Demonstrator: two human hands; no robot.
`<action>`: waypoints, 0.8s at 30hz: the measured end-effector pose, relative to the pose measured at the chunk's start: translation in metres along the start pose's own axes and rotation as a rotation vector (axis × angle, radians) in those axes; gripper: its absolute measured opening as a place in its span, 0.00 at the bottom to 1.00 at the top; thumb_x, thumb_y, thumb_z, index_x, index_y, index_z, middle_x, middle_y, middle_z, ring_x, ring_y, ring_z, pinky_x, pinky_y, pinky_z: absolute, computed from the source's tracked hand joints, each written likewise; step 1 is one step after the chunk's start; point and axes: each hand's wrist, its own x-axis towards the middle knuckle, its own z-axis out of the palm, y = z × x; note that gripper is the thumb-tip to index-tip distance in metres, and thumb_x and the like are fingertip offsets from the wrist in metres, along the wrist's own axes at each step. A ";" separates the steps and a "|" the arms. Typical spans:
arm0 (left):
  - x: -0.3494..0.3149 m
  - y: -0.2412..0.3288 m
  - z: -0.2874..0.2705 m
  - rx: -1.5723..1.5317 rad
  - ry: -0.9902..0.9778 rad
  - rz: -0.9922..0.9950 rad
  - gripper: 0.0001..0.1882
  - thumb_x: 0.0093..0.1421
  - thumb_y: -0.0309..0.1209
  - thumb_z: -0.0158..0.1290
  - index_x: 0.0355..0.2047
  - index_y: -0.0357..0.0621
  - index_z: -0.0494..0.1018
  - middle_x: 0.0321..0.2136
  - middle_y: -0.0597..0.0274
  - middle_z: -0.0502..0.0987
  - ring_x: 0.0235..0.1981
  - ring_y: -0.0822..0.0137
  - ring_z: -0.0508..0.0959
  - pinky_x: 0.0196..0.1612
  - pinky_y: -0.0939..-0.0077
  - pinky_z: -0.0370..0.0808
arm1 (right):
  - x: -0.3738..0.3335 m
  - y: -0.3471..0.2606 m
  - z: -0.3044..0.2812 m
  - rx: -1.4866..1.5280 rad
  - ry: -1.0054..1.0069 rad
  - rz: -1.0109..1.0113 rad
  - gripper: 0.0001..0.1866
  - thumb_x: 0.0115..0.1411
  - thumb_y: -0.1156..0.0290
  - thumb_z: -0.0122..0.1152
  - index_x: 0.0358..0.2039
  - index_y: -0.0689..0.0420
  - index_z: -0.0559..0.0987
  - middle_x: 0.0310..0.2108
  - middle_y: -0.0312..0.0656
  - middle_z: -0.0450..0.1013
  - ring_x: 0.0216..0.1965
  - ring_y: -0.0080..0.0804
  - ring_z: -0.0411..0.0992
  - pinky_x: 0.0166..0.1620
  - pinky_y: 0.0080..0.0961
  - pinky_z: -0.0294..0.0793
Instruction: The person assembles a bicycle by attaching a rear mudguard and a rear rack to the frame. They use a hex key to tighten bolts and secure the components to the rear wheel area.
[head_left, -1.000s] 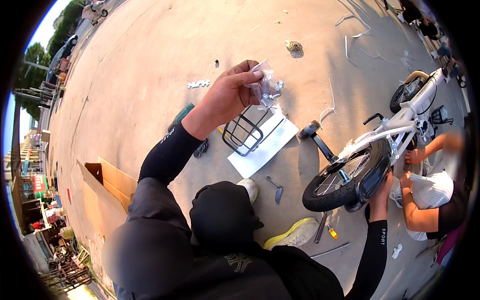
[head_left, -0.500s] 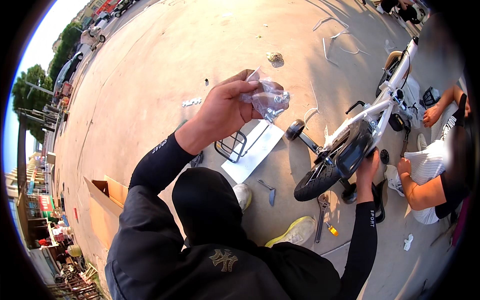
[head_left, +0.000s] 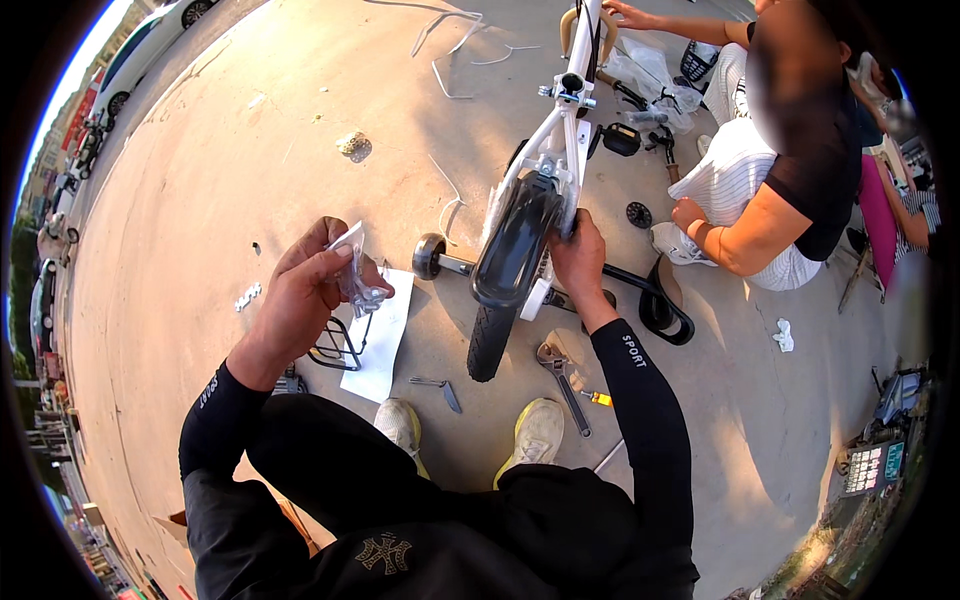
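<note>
On concrete (head_left: 300, 130), white bicycle (head_left: 530, 215), long axis pointing away; tyre (head_left: 490, 345) toward shoes (head_left: 537, 432)

The bicycle frame (head_left: 590, 45) is white; the tyre (head_left: 491, 345) and mudguard (head_left: 515, 245) are black. The co-worker's trousers (head_left: 730, 165) are white, striped.

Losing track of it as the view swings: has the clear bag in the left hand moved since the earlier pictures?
Yes: judged against the white sheet, the clear bag appears shifted nearer and leftward, from around its far end to its left edge.
</note>
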 end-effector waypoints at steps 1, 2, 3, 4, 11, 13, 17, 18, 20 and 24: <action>0.002 -0.002 0.002 0.007 -0.006 -0.011 0.07 0.70 0.32 0.42 0.43 0.43 0.61 0.27 0.57 0.75 0.35 0.59 0.81 0.44 0.66 0.78 | -0.003 -0.004 -0.001 -0.006 0.017 0.007 0.16 0.52 0.69 0.66 0.38 0.60 0.73 0.30 0.54 0.75 0.35 0.57 0.75 0.38 0.49 0.74; 0.005 -0.003 0.005 0.014 -0.010 -0.022 0.06 0.69 0.32 0.43 0.41 0.45 0.61 0.25 0.59 0.73 0.33 0.60 0.81 0.42 0.67 0.78 | -0.003 -0.003 0.000 -0.025 0.019 0.002 0.15 0.52 0.69 0.66 0.38 0.60 0.73 0.30 0.54 0.75 0.35 0.56 0.74 0.38 0.49 0.74; 0.007 -0.004 0.009 0.019 -0.013 -0.031 0.05 0.69 0.32 0.44 0.39 0.46 0.61 0.23 0.61 0.72 0.31 0.62 0.80 0.41 0.68 0.77 | -0.003 -0.002 0.000 -0.045 0.020 -0.005 0.15 0.52 0.69 0.67 0.37 0.60 0.73 0.30 0.54 0.75 0.35 0.56 0.74 0.38 0.49 0.73; 0.008 -0.003 0.015 0.025 -0.003 -0.043 0.06 0.69 0.31 0.45 0.37 0.48 0.60 0.21 0.63 0.70 0.28 0.64 0.79 0.37 0.72 0.75 | -0.006 -0.006 -0.001 -0.066 0.031 -0.030 0.15 0.51 0.70 0.67 0.36 0.60 0.72 0.30 0.54 0.74 0.36 0.56 0.74 0.38 0.49 0.73; 0.012 0.003 0.041 0.132 -0.091 -0.155 0.05 0.68 0.26 0.47 0.38 0.47 0.61 0.25 0.65 0.72 0.25 0.72 0.77 0.32 0.75 0.77 | -0.011 -0.022 -0.020 -0.049 -0.140 0.086 0.20 0.48 0.74 0.68 0.42 0.62 0.73 0.35 0.52 0.74 0.40 0.53 0.73 0.43 0.47 0.74; 0.005 0.006 0.053 0.117 -0.223 -0.162 0.09 0.65 0.22 0.51 0.38 0.45 0.62 0.25 0.64 0.73 0.27 0.73 0.78 0.31 0.77 0.76 | -0.008 -0.031 -0.030 0.062 -0.095 -0.028 0.26 0.46 0.75 0.69 0.48 0.62 0.72 0.37 0.52 0.74 0.42 0.53 0.73 0.45 0.45 0.74; -0.006 -0.002 0.080 0.214 -0.672 -0.290 0.08 0.65 0.17 0.49 0.39 0.39 0.62 0.30 0.63 0.75 0.33 0.74 0.77 0.37 0.79 0.74 | 0.002 -0.018 -0.031 0.203 -0.265 -0.156 0.37 0.44 0.77 0.70 0.57 0.62 0.68 0.41 0.52 0.74 0.46 0.53 0.72 0.49 0.42 0.75; -0.006 -0.009 0.089 0.260 -0.754 -0.345 0.08 0.66 0.17 0.49 0.40 0.38 0.61 0.31 0.63 0.76 0.34 0.75 0.77 0.39 0.79 0.73 | 0.001 -0.016 -0.034 0.258 -0.323 -0.109 0.39 0.44 0.76 0.70 0.58 0.62 0.66 0.44 0.53 0.73 0.48 0.53 0.71 0.51 0.41 0.74; -0.011 -0.032 0.108 0.283 -0.843 -0.428 0.08 0.67 0.18 0.49 0.41 0.37 0.61 0.33 0.62 0.77 0.36 0.76 0.76 0.40 0.80 0.73 | -0.003 -0.022 -0.047 0.316 -0.327 -0.094 0.40 0.45 0.76 0.70 0.60 0.62 0.65 0.46 0.53 0.73 0.49 0.53 0.71 0.52 0.41 0.73; -0.027 -0.090 0.138 0.122 -0.657 -0.494 0.09 0.67 0.18 0.48 0.44 0.37 0.60 0.32 0.61 0.78 0.36 0.77 0.76 0.40 0.79 0.73 | -0.023 -0.016 -0.055 0.336 -0.197 -0.078 0.38 0.49 0.75 0.69 0.60 0.61 0.66 0.48 0.52 0.72 0.50 0.51 0.70 0.53 0.41 0.71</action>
